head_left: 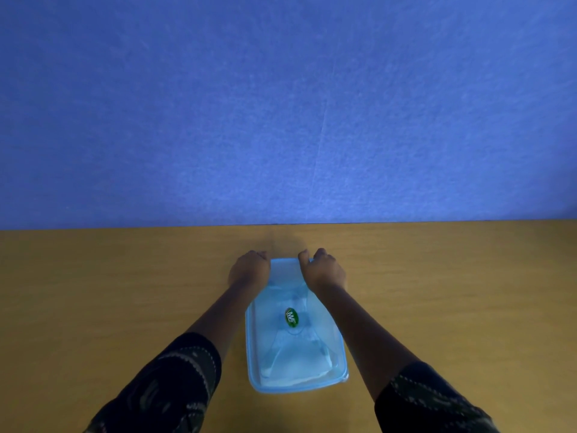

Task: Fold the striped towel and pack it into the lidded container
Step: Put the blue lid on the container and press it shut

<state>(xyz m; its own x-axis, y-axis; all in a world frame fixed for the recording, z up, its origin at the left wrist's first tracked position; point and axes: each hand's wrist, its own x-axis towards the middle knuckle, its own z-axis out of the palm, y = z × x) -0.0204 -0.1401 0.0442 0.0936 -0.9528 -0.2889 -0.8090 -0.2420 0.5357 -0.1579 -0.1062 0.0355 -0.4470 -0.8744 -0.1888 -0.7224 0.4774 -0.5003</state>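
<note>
A light blue rectangular container point(338, 354) lies lengthwise on the wooden table in front of me, its translucent lid point(318, 326) on top with a green oval sticker point(292, 316) at the middle. Pale folded cloth, the towel point(293, 378), shows faintly through the lid; its stripes cannot be made out. My left hand point(249, 268) curls over the far left corner of the container. My right hand point(324, 270) curls over the far right corner. Both hands press on the lid's far edge, fingers bent down over it.
The wooden table point(125, 292) stretches to both sides of the container. A blue felt wall point(281, 104) rises straight from the table's far edge, just beyond my hands. Dark patterned sleeves cover my upper arms.
</note>
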